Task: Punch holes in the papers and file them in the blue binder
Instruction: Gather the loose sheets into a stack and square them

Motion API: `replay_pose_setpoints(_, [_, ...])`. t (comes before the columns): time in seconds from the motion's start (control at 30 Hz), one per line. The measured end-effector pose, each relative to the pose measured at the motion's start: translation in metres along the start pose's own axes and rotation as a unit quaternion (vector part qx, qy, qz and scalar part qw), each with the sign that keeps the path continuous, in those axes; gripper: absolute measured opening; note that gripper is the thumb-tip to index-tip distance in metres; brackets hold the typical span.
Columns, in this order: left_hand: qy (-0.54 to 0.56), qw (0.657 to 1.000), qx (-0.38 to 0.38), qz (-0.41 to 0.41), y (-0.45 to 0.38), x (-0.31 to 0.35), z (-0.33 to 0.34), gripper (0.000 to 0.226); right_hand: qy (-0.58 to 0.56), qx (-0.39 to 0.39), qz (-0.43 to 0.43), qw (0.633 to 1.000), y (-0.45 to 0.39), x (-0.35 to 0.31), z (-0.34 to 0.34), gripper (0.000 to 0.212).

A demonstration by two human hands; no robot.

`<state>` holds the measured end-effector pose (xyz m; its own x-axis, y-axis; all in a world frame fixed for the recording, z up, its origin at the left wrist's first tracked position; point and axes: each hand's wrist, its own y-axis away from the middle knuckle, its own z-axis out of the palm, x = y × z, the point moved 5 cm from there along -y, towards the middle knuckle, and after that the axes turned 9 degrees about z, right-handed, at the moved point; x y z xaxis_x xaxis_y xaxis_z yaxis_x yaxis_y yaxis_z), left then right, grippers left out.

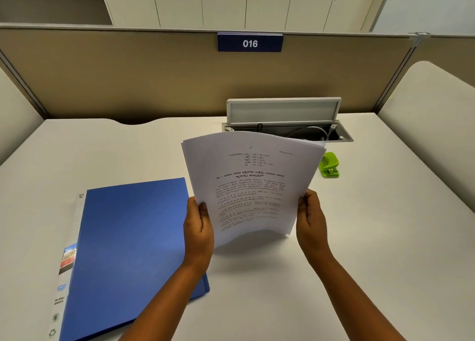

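A stack of printed white papers is held upright above the desk, bowed slightly, its bottom edge lifted off the surface. My left hand grips its lower left edge and my right hand grips its lower right edge. The blue binder lies shut and flat on the desk to the left, its white labelled spine facing left. A small green hole punch sits on the desk behind the papers' right edge, partly hidden by them.
The white desk is bounded by a beige partition at the back carrying a "016" sign. An open cable tray with its lid raised is set into the desk behind the papers. Cushioned side panels stand left and right.
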<state>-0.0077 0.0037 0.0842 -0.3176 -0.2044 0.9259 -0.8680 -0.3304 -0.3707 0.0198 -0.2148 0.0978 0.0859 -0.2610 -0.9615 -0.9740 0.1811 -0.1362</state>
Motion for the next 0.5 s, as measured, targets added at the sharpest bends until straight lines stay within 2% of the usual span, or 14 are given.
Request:
replay_pose_setpoints(0.13, [-0.012, 1.0, -0.001, 0.0, 0.001, -0.004, 0.0, 0.028, 0.009, -0.011, 0.014, 1.0, -0.006, 0.006, 0.003, 0.025])
replay_pose_setpoints(0.23, [-0.023, 1.0, -0.004, -0.012, 0.002, -0.012, 0.0, 0.014, 0.025, -0.013, 0.028, 0.999, -0.007, 0.018, 0.004, 0.024])
replay_pose_setpoints(0.33, [-0.034, 0.999, -0.008, -0.026, 0.004, -0.018, 0.0, 0.014, 0.039, -0.02, 0.05, 0.998, -0.006, 0.032, 0.006, 0.018])
replay_pose_setpoints(0.5, [-0.047, 0.997, -0.014, -0.056, 0.01, -0.035, -0.002, 0.015, 0.072, -0.042, 0.071, 0.994, 0.002, 0.053, 0.013, 0.027])
